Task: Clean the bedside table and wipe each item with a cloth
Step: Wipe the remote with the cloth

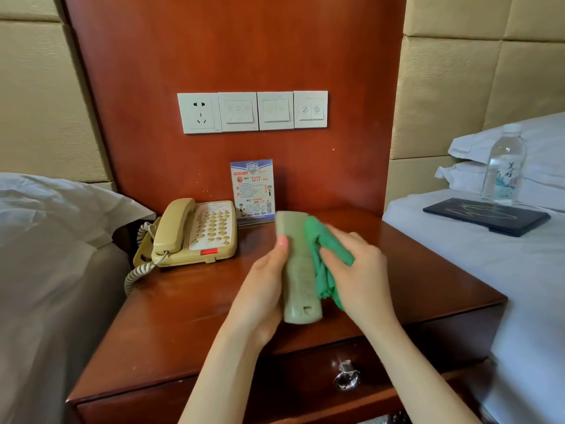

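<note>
Above the wooden bedside table [189, 301], my left hand [263, 289] grips a pale grey-green remote control [298, 270], held lengthwise with its back side up. My right hand [357, 270] holds a bunched green cloth [324, 255] pressed against the remote's right edge. A beige corded telephone [195, 232] sits at the table's back left. A printed notice card [253, 192] stands upright against the back panel, just behind the remote.
A bed with white linen lies on the left [46, 240]. On the right bed [504, 270] stand a clear water bottle [503, 166] and a dark folder [486, 215]. Wall switches and a socket [252, 111] sit above the table. A drawer with a metal handle [347, 376] is below.
</note>
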